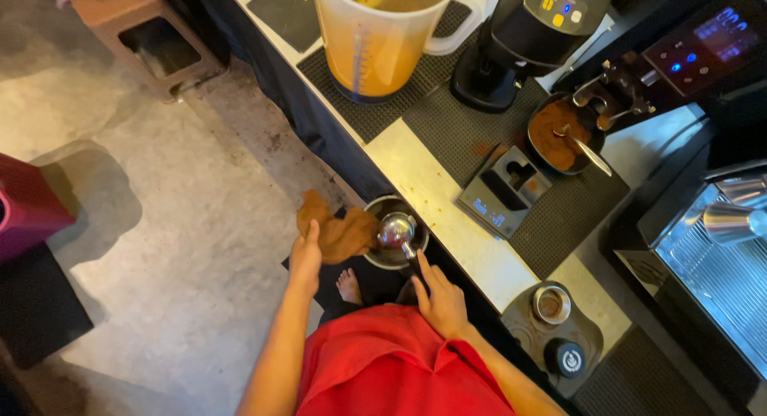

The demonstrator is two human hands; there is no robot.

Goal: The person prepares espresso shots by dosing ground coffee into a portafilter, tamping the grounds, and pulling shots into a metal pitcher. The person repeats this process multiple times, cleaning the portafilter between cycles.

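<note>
My left hand [306, 255] is pinched around a brown cloth [339, 232], pressing it against the rim of the round metal bin [382, 260] that sits just off the edge of the counter [435, 196], while my right hand [439, 300] is wrapped around the dark handle of the portafilter [398, 231], whose shiny basket hangs over the bin's mouth. The trouble I see is that all of this happens past the counter's edge, right above my bare foot [349, 286]: if my grip on the handle slackens, or the cloth drags the basket sideways, the heavy metal head could drop onto my toes or the concrete floor. The cloth hangs half out of the bin, so loose grounds could be swept onto the floor instead of inside. My right elbow also sits near the tamper [570, 357] and the small metal cup [551, 303] on the mat, and a careless pull back might knock them
</note>
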